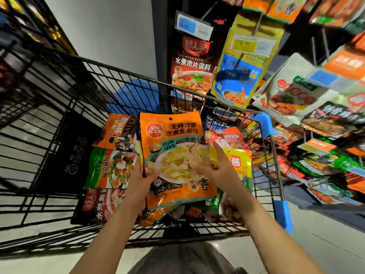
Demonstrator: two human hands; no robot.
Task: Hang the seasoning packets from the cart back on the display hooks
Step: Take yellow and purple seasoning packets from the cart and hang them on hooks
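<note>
Seen nearest, at bottom centre: grey cloth (pixel 185 260) at the waist, two bare forearms reaching up from it into a black wire shopping cart (pixel 59 107). Lying flat at centre left in the cart: a green-and-orange fish seasoning packet (pixel 106 169) and a dark red packet (pixel 96 206) below it, waiting their turn. Left hand (pixel 138 180) pinching the lower left edge of a large orange glossy seasoning packet (pixel 173 155), thumb on its face, remaining fingers hidden behind. Held upright at mid-frame, punched hang hole (pixel 170 119) uppermost, probably to suit a hook. Right hand (pixel 217 167), blurred, fingers spread loosely against the packet's right edge, likely steadying. Hanging at upper right: a yellow-and-blue pouch (pixel 243 72) among crowded display hooks.
</note>
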